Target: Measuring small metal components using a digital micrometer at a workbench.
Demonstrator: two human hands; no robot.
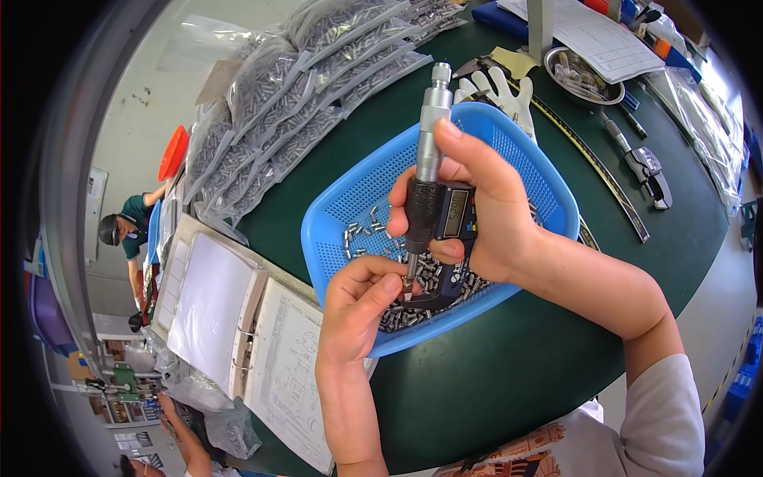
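- Your right hand (485, 211) grips the digital micrometer (433, 199) mid-frame; your left hand (358, 306) pinches a small metal pin (407, 292) at its anvil.
- Below them, the blue basket (524, 151) holds loose pins.
- Bagged pins (318, 87) crowd the upper left of the counter (509, 366).

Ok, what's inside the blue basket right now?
The blue mesh basket holds small metal pins, scattered at left and heaped under the digital micrometer. Both hands cover the basket's middle.
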